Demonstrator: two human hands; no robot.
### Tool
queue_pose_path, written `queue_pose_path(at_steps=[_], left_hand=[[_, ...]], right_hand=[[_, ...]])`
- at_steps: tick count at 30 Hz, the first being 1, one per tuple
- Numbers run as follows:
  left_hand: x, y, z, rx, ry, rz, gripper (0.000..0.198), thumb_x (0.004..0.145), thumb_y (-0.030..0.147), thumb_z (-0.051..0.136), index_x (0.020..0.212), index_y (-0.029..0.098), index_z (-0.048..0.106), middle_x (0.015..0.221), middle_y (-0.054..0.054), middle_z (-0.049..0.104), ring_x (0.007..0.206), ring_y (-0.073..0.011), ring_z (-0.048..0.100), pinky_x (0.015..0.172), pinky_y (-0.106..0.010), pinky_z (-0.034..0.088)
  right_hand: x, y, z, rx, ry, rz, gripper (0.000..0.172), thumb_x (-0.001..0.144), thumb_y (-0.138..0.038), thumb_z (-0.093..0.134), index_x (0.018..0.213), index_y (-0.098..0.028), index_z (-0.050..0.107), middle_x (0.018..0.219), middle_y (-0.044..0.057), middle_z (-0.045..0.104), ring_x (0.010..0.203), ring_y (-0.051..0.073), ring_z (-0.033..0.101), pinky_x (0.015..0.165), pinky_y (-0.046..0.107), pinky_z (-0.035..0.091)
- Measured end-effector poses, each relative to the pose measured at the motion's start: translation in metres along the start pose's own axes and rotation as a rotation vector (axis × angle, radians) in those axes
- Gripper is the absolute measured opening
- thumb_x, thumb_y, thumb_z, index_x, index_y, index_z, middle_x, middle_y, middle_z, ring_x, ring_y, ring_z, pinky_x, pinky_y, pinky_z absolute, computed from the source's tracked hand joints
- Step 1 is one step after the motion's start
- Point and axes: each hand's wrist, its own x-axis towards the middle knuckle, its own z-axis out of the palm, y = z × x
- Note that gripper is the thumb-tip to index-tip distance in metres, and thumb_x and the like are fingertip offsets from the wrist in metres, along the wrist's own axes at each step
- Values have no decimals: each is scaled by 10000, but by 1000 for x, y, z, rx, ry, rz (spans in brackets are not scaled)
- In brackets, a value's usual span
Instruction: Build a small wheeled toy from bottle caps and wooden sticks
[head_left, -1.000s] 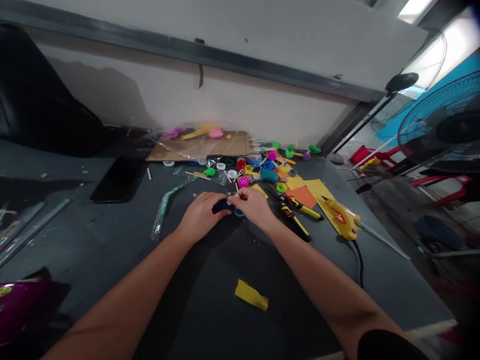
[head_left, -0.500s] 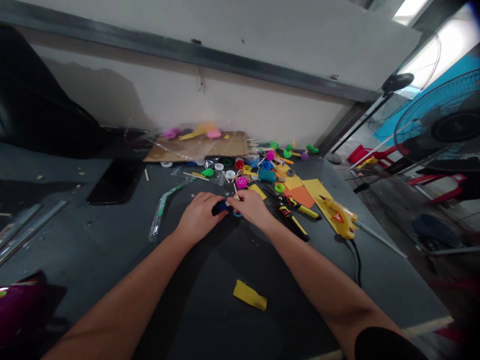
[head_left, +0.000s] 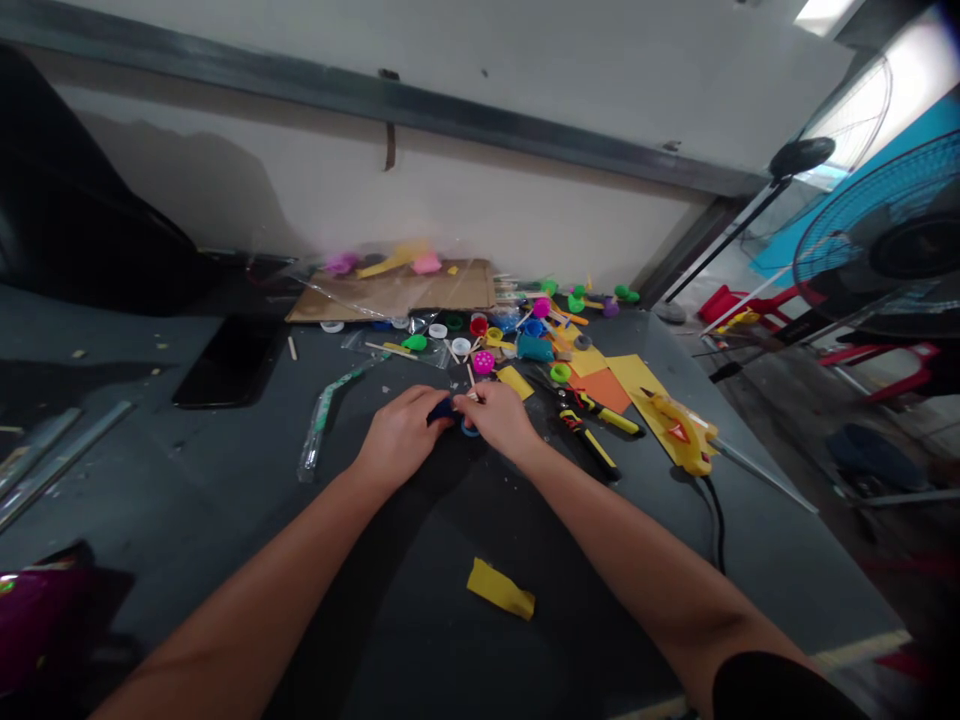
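Observation:
My left hand (head_left: 401,428) is closed around a dark blue piece (head_left: 441,411), which looks like folded paper or foam and is partly hidden by the fingers. Close beside it, my right hand (head_left: 501,415) pinches with thumb and forefinger. A thin wooden stick (head_left: 472,374) pokes up from that pinch, its lower end hidden. Below the fingertips a light blue ring or bottle cap (head_left: 469,431) shows in part. The two hands nearly meet over the dark table.
Bottle caps, a pink perforated cap (head_left: 484,363) and sticks lie beyond my hands. To the right are pliers (head_left: 589,445), orange paper (head_left: 602,392) and a yellow glue gun (head_left: 684,435) with its cord. A phone (head_left: 225,365) lies left; a yellow strip (head_left: 501,588) lies nearer me.
Both hands stay at nearly the same spot. The dark blue piece has turned slightly and moved a little closer to the right fingertips. The view has shifted slightly.

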Motion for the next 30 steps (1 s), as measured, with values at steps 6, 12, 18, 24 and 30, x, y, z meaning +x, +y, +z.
queue_pose_path(at_steps=[6,12,18,24,30], left_hand=[[1,2,0,-53,-3,-24,266,801,153,621,1065,177,627,1033,-66,655,958,-202,623,874,-343,505],[1,1,1,-49,-1,-16,260,800,154,612,1058,177,634,1030,-70,656,963,-212,623,870,-343,506],[1,-1,2,-77,-17,14,276,803,173,605,1079,186,613,1037,-70,635,972,-211,610,868,-347,501],[1,-3,0,-92,-13,27,273,803,188,600,1076,196,595,1026,-70,616,971,-215,594,865,-376,498],[1,-3,-1,-120,-15,5,259,806,205,598,1065,201,597,1018,-67,613,975,-213,589,871,-368,487]], right_hand=[[-2,0,4,40,33,2,258,796,-286,566,567,-172,599,492,-24,592,489,92,519,511,194,334],[-2,0,3,30,31,4,257,795,-289,551,570,-172,593,499,-21,592,499,94,512,519,195,326],[0,2,4,-35,62,-33,264,785,-306,546,552,-182,530,512,-37,529,529,102,470,514,210,284],[0,5,4,-59,110,-127,315,802,-394,560,578,-183,498,545,-44,484,546,99,435,515,216,266],[-3,5,-2,-3,81,-117,441,834,-558,485,601,-186,530,545,-22,527,547,109,474,525,220,308]])
